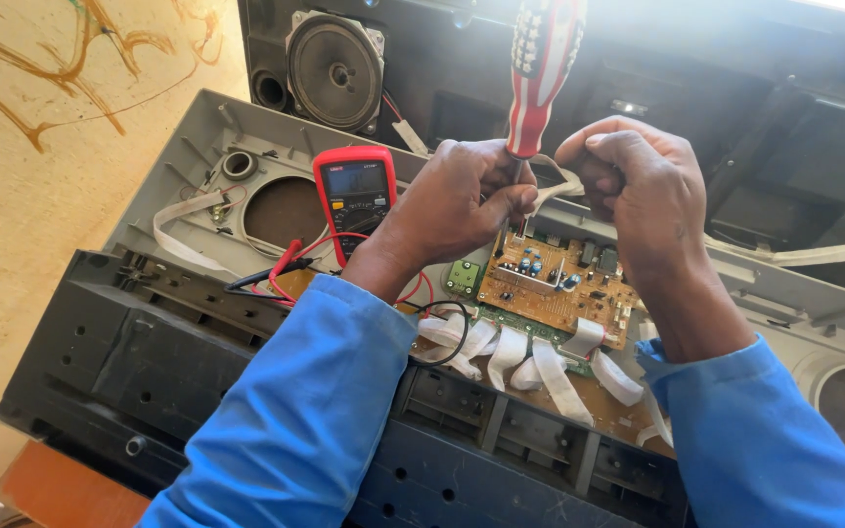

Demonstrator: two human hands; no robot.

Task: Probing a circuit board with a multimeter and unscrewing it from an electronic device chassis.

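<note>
The left hand [466,200] grips the red-and-white screwdriver [543,68] upright, blade parked clear, while the right hand [638,186] pinches the white ribbon cable [561,186] above the brown circuit board [555,288].

Yellowish wall [41,186] with brown streaks

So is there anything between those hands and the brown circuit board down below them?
Nothing visible blocks it. The left hand, gripping the red-and-white screwdriver, and the right hand, pinching a white ribbon cable, sit directly above the circuit board.
</note>
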